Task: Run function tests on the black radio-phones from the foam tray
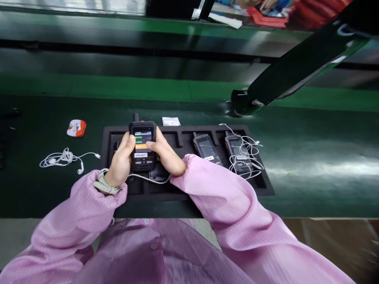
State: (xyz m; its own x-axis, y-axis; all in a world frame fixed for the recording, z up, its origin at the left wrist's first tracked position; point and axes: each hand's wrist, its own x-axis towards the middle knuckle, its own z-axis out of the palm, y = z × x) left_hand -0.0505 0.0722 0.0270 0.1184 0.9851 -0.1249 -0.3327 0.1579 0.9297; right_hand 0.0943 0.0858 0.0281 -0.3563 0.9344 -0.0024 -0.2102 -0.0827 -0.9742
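Observation:
A black handheld radio [143, 161] with a stubby antenna and a lit screen is held upright between both hands. My left hand [121, 161] grips its left side, the thumb lying by the screen's edge. Around its right side closes my right hand [168, 154], with the thumb on the screen near an orange bar. A white cable [151, 180] runs below the radio toward my right wrist. Under the hands lies a black foam tray [186, 136]. Two more radios rest in it: one dark-screened radio [207, 146] and another radio [237, 148] with white earphones [248, 150] coiled over it.
Left of the tray, white earphones [63, 158] lie on the dark green table [310, 157], near a red and white container [76, 128]. A small white packet [171, 121] sits behind the tray. A thick dark post [275, 75] slants up at the right rear.

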